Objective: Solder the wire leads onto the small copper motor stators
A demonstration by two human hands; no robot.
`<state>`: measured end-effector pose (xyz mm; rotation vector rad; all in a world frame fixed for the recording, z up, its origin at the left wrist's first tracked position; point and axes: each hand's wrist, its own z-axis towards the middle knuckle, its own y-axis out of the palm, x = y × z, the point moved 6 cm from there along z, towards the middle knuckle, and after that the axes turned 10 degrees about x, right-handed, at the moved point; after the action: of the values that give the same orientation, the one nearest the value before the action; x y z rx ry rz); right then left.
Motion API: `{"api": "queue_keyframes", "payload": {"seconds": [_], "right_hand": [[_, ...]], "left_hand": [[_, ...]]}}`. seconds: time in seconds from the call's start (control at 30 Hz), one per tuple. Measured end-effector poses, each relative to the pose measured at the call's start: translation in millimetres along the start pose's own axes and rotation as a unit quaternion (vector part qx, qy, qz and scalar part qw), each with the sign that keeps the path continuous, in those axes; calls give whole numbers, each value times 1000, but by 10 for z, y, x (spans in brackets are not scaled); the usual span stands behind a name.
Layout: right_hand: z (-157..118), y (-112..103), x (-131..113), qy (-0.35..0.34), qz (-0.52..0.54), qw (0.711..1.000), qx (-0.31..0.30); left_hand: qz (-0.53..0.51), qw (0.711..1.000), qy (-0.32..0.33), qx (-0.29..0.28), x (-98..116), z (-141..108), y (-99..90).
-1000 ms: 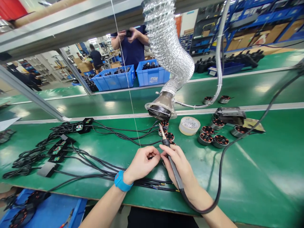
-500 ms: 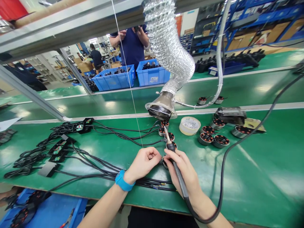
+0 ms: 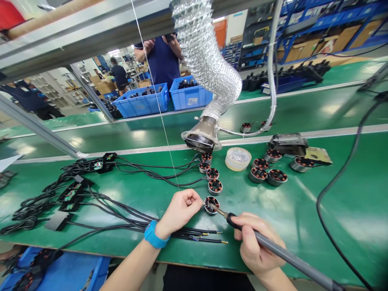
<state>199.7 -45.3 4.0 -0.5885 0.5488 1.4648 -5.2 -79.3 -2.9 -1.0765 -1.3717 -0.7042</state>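
Observation:
My right hand [image 3: 259, 242] grips a soldering iron [image 3: 285, 254] by its dark handle, its metal tip against a round motor stator [image 3: 211, 205] with orange-copper windings. Just left of that stator, my left hand [image 3: 183, 210] has thumb and forefinger pinched on a thin solder wire [image 3: 157, 97], which runs down from above to the hand. Its end between the fingers is barely visible. Above this stator, several more stators [image 3: 215, 186] stand in a row, the farther ones with black cables attached. Stripped cable ends [image 3: 209, 233] lie below my left hand.
A silver fume duct [image 3: 209, 60] hangs over the row. To its right are a tub [image 3: 238, 159] and several loose stators [image 3: 277, 177]. Black cables with small boxes [image 3: 71, 194] cover the left. A person [image 3: 163, 60] stands behind blue bins [image 3: 190, 95].
My right hand has moved right and turned, bringing the iron's tip from pointing away over the row down onto the nearest stator. My left hand stays almost in place, still pinched.

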Motion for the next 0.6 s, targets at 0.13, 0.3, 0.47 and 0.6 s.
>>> {"api": "queue_keyframes", "payload": {"seconds": [0.13, 0.3, 0.47, 0.6], "right_hand": [[84, 59, -123, -42, -23, 999, -21], [145, 109, -187, -55, -48, 997, -40], [149, 120, -198, -59, -54, 996, -43], [85, 105, -127, -33, -39, 998, -35]], "left_hand": [[16, 1000, 10, 11, -17, -5, -2], [16, 1000, 15, 18, -12, -11, -2], [21, 999, 18, 24, 1, -18, -7], [22, 999, 20, 23, 3, -20, -6]]}}
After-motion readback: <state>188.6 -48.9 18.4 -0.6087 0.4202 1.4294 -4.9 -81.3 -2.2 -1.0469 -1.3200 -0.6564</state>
